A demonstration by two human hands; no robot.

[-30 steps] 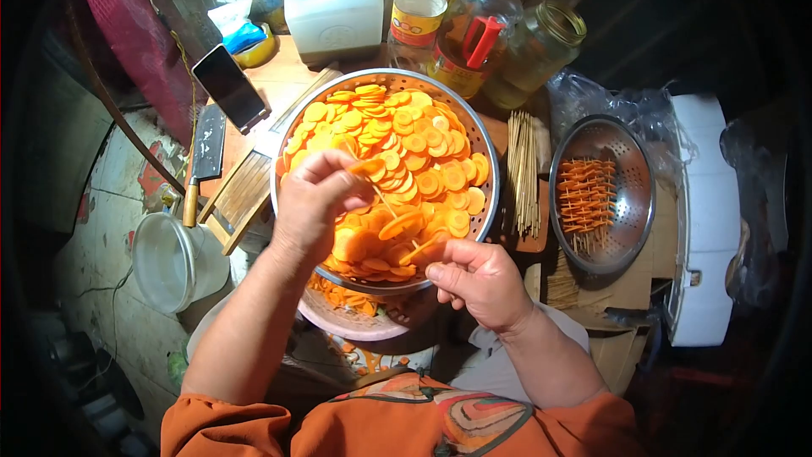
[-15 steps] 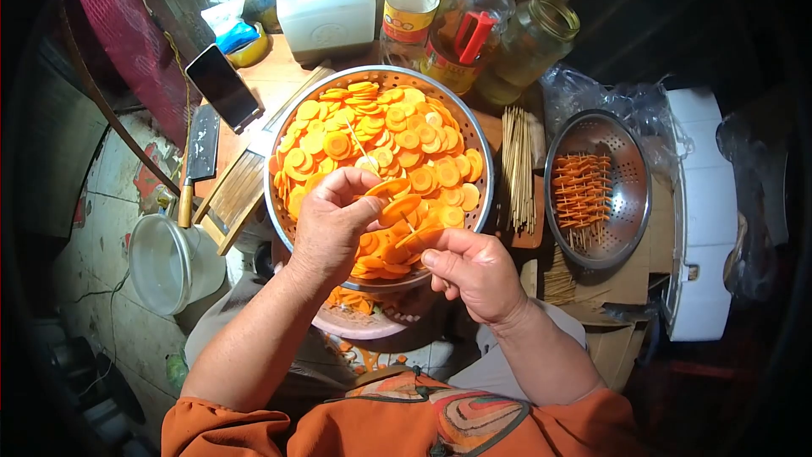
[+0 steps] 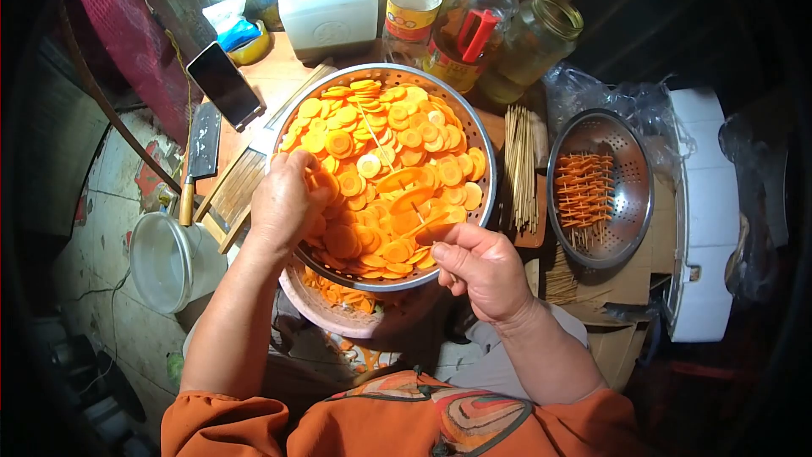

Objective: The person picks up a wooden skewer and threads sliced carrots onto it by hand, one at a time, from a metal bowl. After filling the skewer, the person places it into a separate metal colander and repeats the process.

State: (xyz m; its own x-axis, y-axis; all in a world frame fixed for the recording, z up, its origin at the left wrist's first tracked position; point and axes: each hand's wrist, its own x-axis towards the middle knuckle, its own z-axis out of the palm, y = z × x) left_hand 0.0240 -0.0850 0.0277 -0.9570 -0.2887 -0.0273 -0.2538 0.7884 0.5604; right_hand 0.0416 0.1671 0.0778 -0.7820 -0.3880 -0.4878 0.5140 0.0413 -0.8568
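Observation:
A perforated metal colander (image 3: 484,140) is heaped with round orange carrot slices (image 3: 342,241). My right hand (image 3: 486,269) is closed on the lower end of a thin wooden skewer (image 3: 372,131), which slants up to the left over the heap. Spaced along that skewer are a few carrot slices (image 3: 404,178), the lowest beside my right fingertips. At the colander's left side, my left hand (image 3: 286,203) has its fingers curled round a carrot slice (image 3: 323,184); the fingertips are partly hidden.
Right of the colander lie bare skewers (image 3: 519,169) and a smaller metal colander (image 3: 639,203) with filled carrot skewers (image 3: 584,190). Bottles and a jug (image 3: 328,13) stand behind. On the left are a phone (image 3: 224,85), a cleaver (image 3: 203,144), a wooden slicer (image 3: 237,195) and a bucket (image 3: 169,262).
My left hand has left the skewer and moved left and slightly up to the slices by the colander's edge. My right hand keeps its hold on the skewer, barely shifted.

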